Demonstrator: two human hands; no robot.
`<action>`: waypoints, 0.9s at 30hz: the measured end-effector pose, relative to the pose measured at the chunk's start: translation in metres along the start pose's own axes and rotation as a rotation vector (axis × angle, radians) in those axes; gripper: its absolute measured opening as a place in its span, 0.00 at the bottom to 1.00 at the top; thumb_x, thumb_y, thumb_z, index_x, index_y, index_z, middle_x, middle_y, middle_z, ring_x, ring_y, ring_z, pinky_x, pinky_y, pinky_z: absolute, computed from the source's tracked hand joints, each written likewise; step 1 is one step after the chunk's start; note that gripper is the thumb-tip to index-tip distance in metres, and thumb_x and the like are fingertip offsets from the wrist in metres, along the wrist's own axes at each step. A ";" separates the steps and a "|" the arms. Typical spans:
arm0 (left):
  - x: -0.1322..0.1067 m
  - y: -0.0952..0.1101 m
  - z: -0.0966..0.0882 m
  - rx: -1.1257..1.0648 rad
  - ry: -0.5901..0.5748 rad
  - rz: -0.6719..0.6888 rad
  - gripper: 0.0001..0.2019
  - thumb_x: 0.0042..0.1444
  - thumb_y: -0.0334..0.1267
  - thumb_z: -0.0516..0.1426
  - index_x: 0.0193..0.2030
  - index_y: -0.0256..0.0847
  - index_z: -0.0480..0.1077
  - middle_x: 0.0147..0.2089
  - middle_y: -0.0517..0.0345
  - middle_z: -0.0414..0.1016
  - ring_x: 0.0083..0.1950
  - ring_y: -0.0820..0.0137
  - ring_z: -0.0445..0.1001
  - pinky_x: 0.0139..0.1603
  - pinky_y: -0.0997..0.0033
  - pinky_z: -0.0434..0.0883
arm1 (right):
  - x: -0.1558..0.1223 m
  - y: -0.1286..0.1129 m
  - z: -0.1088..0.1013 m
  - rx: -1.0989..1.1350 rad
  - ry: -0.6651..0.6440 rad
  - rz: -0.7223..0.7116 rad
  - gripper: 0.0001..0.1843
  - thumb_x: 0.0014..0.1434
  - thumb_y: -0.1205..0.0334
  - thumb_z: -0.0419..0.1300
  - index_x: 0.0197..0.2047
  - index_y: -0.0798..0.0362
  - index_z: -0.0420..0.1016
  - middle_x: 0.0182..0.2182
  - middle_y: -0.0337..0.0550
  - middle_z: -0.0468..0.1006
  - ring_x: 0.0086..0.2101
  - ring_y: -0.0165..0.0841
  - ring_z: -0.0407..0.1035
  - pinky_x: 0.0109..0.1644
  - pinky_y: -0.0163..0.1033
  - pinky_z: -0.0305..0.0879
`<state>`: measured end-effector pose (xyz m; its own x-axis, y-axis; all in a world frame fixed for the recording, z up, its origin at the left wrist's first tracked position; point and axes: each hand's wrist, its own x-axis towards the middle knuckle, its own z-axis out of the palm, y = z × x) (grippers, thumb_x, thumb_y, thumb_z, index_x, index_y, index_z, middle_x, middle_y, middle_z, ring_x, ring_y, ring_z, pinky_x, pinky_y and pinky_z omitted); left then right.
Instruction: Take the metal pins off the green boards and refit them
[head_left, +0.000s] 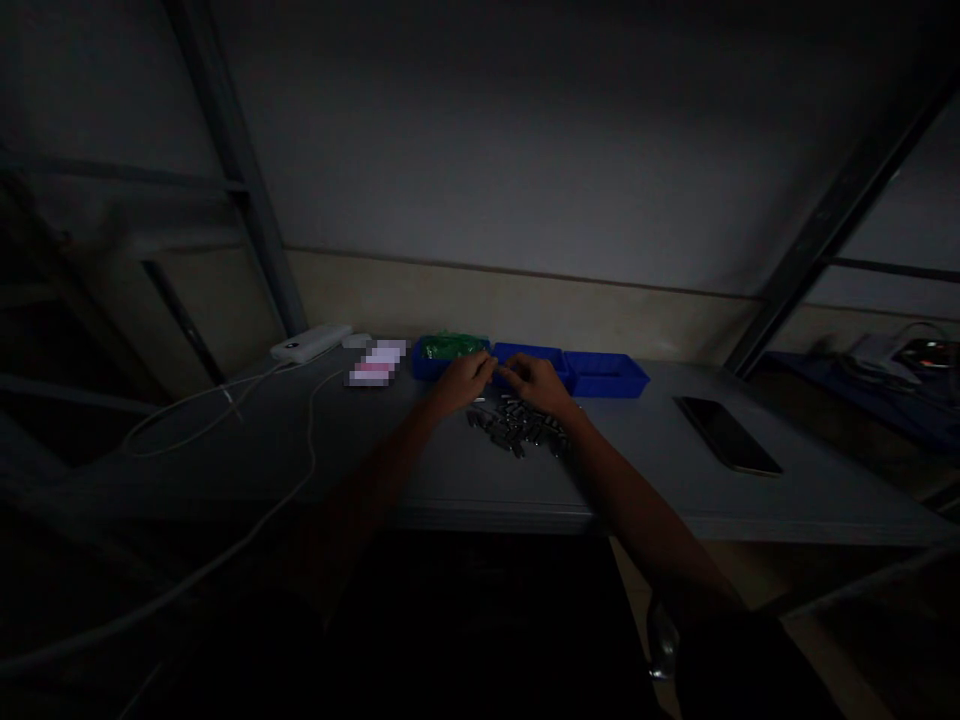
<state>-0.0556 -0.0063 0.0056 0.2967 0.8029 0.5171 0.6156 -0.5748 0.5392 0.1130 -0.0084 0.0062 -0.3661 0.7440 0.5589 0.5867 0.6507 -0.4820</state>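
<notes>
My left hand [466, 381] and my right hand [538, 383] meet closely over the table, in front of the blue bins. Both have their fingers pinched together, and whatever is between the fingertips is too small and dark to name. Below and between my wrists lies a loose pile of small shiny metal parts [517, 425]. Behind my left hand is a blue bin with a green plastic bag [452, 346] in it. A middle blue bin [534, 352] is partly covered by my right hand. Another blue bin [606, 374] stands to its right.
A dark phone [727, 435] lies on the grey table [652, 470] at the right. On the left are a white power bank [311, 343], a lit, blurred-out screen [377, 363] and a white cable [310, 440] running off the edge. Metal frame posts stand at both sides.
</notes>
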 end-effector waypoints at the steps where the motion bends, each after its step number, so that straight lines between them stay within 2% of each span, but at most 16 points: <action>1: 0.001 -0.002 0.000 0.006 -0.017 -0.016 0.16 0.59 0.43 0.44 0.27 0.40 0.65 0.25 0.58 0.71 0.29 0.70 0.70 0.31 0.71 0.64 | 0.001 0.001 0.000 -0.035 -0.004 0.005 0.16 0.59 0.52 0.52 0.34 0.55 0.73 0.22 0.38 0.72 0.24 0.28 0.63 0.29 0.32 0.55; 3: 0.002 -0.009 -0.002 0.026 -0.064 -0.059 0.15 0.58 0.43 0.46 0.28 0.40 0.67 0.26 0.57 0.72 0.29 0.69 0.71 0.30 0.71 0.65 | 0.002 0.005 -0.002 -0.113 0.025 0.066 0.17 0.59 0.50 0.52 0.34 0.54 0.74 0.26 0.42 0.75 0.27 0.30 0.66 0.32 0.33 0.57; 8: 0.002 -0.032 -0.009 0.045 -0.176 -0.149 0.09 0.47 0.43 0.56 0.28 0.40 0.71 0.28 0.55 0.76 0.30 0.67 0.74 0.29 0.71 0.66 | 0.000 0.022 -0.008 -0.294 0.198 0.368 0.18 0.58 0.47 0.54 0.38 0.52 0.75 0.29 0.48 0.77 0.32 0.37 0.70 0.36 0.37 0.60; 13: 0.001 -0.042 -0.005 0.060 -0.315 -0.146 0.05 0.42 0.38 0.59 0.27 0.41 0.74 0.28 0.55 0.78 0.30 0.67 0.75 0.29 0.73 0.67 | -0.003 0.031 -0.010 -0.371 0.281 0.474 0.11 0.56 0.54 0.57 0.37 0.50 0.76 0.29 0.49 0.77 0.33 0.38 0.71 0.35 0.39 0.62; 16: 0.000 -0.039 0.000 0.159 -0.332 -0.132 0.05 0.43 0.35 0.57 0.27 0.43 0.75 0.31 0.55 0.79 0.32 0.67 0.75 0.32 0.73 0.67 | -0.003 0.030 -0.007 -0.379 0.261 0.477 0.11 0.55 0.58 0.56 0.39 0.51 0.76 0.30 0.51 0.77 0.34 0.40 0.72 0.36 0.40 0.63; 20: -0.001 -0.036 0.001 0.230 -0.343 -0.109 0.08 0.45 0.35 0.55 0.31 0.43 0.76 0.35 0.54 0.79 0.35 0.66 0.75 0.34 0.72 0.67 | 0.000 0.027 -0.004 -0.298 0.226 0.383 0.14 0.53 0.66 0.53 0.42 0.54 0.75 0.32 0.50 0.78 0.33 0.37 0.72 0.39 0.39 0.63; 24: -0.001 -0.038 0.000 0.230 -0.370 -0.097 0.08 0.42 0.33 0.57 0.31 0.43 0.76 0.34 0.55 0.79 0.34 0.67 0.75 0.33 0.73 0.67 | 0.002 0.021 0.000 -0.182 0.215 0.306 0.13 0.51 0.66 0.51 0.34 0.55 0.77 0.30 0.46 0.78 0.31 0.35 0.71 0.38 0.37 0.63; 27: -0.001 -0.038 0.001 0.221 -0.336 -0.115 0.07 0.42 0.31 0.58 0.30 0.42 0.74 0.33 0.55 0.78 0.32 0.68 0.74 0.31 0.74 0.66 | 0.002 0.014 0.003 -0.142 0.253 0.277 0.12 0.50 0.64 0.50 0.27 0.54 0.75 0.25 0.43 0.77 0.28 0.33 0.69 0.34 0.35 0.62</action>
<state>-0.0785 0.0153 -0.0160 0.4162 0.8878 0.1966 0.7895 -0.4601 0.4063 0.1186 0.0022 -0.0015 -0.0009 0.8160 0.5781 0.7385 0.3903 -0.5499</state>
